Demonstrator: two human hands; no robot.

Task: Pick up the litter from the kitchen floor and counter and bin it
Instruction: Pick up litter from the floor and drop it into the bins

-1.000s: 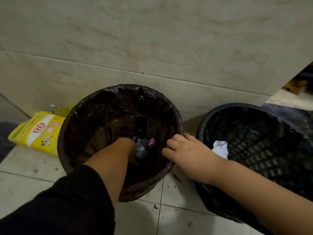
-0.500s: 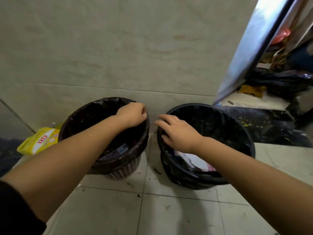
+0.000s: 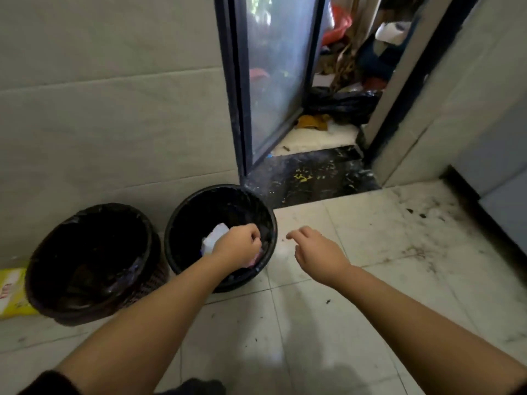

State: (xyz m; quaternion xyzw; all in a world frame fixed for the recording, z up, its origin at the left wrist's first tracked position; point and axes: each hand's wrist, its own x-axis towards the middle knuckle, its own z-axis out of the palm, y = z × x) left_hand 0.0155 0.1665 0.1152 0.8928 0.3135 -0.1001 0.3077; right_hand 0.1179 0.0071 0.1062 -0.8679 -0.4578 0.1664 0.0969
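Two bins lined with black bags stand against the tiled wall. The left bin (image 3: pixel 94 223) looks dark inside. The right bin (image 3: pixel 196 212) holds white paper (image 3: pixel 215 238) and a pinkish scrap. My left hand (image 3: pixel 238 243) hovers over the right bin's near side, fingers curled shut; nothing shows in its grip. My right hand (image 3: pixel 316 250) floats over the floor just right of that bin, fingers loosely apart and holding nothing.
A yellow packet (image 3: pixel 11 292) lies on the floor left of the bins. A glass door (image 3: pixel 273 81) stands open onto a cluttered area with a black bag (image 3: pixel 345 104). Dark specks and dirt (image 3: pixel 419 215) mark the white floor tiles at right.
The view has pulled back and swung right. My left hand has left the left bin and now sits over the right bin. My right hand has shifted off the bin rim to the floor side.
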